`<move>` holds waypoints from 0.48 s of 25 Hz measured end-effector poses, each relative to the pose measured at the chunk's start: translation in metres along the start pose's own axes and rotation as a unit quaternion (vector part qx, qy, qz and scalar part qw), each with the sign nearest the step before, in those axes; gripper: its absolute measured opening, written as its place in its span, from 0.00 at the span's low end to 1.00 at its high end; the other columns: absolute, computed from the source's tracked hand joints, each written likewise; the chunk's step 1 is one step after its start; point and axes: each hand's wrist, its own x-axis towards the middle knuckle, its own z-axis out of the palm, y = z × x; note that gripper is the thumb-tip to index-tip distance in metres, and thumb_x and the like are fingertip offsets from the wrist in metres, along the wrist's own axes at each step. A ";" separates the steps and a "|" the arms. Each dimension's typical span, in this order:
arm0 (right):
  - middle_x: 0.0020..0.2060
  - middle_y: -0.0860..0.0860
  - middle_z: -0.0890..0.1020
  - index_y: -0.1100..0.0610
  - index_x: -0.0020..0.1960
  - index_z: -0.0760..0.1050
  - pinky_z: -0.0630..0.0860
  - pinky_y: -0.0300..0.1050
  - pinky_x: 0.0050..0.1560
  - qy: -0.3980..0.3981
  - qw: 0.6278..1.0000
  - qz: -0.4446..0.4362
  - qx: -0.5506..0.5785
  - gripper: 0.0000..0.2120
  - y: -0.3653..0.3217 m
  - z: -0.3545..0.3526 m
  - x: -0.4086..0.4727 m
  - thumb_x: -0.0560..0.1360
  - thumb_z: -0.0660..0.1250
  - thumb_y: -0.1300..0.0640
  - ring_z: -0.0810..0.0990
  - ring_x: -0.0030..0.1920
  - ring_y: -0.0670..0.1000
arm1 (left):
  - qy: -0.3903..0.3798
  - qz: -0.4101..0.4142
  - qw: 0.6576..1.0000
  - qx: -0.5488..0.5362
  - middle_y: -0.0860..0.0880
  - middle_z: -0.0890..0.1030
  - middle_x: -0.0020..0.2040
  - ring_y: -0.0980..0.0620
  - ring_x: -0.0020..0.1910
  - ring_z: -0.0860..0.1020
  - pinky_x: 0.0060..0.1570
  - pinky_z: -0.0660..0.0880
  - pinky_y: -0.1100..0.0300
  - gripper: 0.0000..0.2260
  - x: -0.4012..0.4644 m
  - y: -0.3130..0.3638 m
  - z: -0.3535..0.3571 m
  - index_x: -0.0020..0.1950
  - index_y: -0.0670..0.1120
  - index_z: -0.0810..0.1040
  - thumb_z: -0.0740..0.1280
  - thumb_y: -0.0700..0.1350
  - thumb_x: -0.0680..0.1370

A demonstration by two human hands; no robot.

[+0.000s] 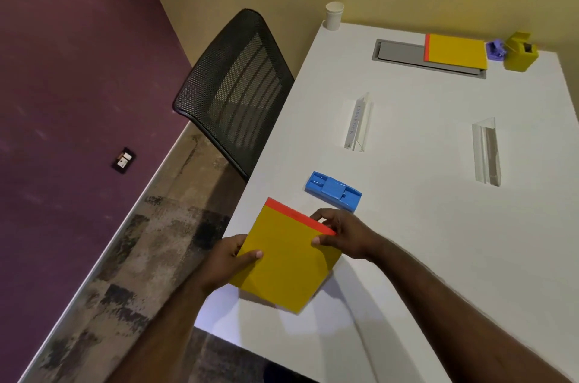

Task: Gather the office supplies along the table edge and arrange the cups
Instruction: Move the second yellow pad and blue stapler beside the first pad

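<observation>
Two hands on one yellow pad

Held at 6 o'clock over the near-left corner of the white bench (407,226): a yellow pad (288,260) with a red top strip, tilted, its lower part out past the bench edge. Gripped on its left edge by the left hand (230,260), thumb curled over the top face, fingers hidden beneath. Pinched at the red strip's right end by the right hand (341,234), thumb on the yellow face, fingers curled over the strip.

Just beyond the pad, toward 12 o'clock: a blue stapler (333,191), lying flat near the left edge. Farther in, two clear sign holders, one at centre (358,121), one toward 2 o'clock (486,151), well apart.

Along the far edge: a white cup (334,15) upright at the far-left corner, at 12 o'clock. To 1 o'clock, a second yellow pad (456,51) lying partly over a grey cable hatch (404,54). Just beside it on the right, a small purple sharpener (496,51), then an olive tape dispenser (521,52).

Off the left edge, at 10 o'clock: a black mesh chair (233,94), pushed up against the bench.
</observation>
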 end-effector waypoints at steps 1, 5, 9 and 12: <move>0.54 0.51 0.82 0.54 0.57 0.76 0.79 0.42 0.51 0.000 0.999 -0.008 -0.036 0.13 -0.004 -0.002 0.005 0.74 0.71 0.53 0.81 0.51 0.49 | 0.009 0.008 1.000 -0.020 0.59 0.84 0.54 0.54 0.53 0.83 0.52 0.81 0.57 0.13 -0.005 0.002 0.001 0.60 0.55 0.78 0.66 0.51 0.76; 0.47 0.43 0.78 0.51 0.56 0.76 0.69 0.28 0.42 0.043 0.990 -0.034 -0.131 0.12 -0.012 -0.003 0.026 0.74 0.71 0.50 0.76 0.45 0.38 | 0.086 0.016 0.992 -0.088 0.60 0.85 0.53 0.56 0.51 0.83 0.45 0.80 0.64 0.12 -0.018 0.000 0.009 0.61 0.54 0.76 0.64 0.45 0.79; 0.51 0.45 0.80 0.53 0.58 0.76 0.72 0.31 0.49 0.179 0.976 -0.049 -0.113 0.17 0.003 -0.010 0.035 0.73 0.71 0.46 0.78 0.50 0.44 | 0.162 0.005 0.976 -0.148 0.52 0.83 0.58 0.51 0.55 0.83 0.49 0.81 0.58 0.15 -0.029 -0.015 0.008 0.66 0.51 0.74 0.63 0.42 0.80; 0.56 0.50 0.80 0.56 0.61 0.75 0.75 0.47 0.55 0.273 0.945 -0.007 -0.179 0.20 0.027 -0.023 0.043 0.74 0.70 0.47 0.78 0.54 0.51 | 0.206 0.000 0.963 -0.175 0.50 0.83 0.59 0.49 0.57 0.82 0.48 0.81 0.58 0.16 -0.038 -0.028 0.006 0.68 0.48 0.74 0.62 0.42 0.81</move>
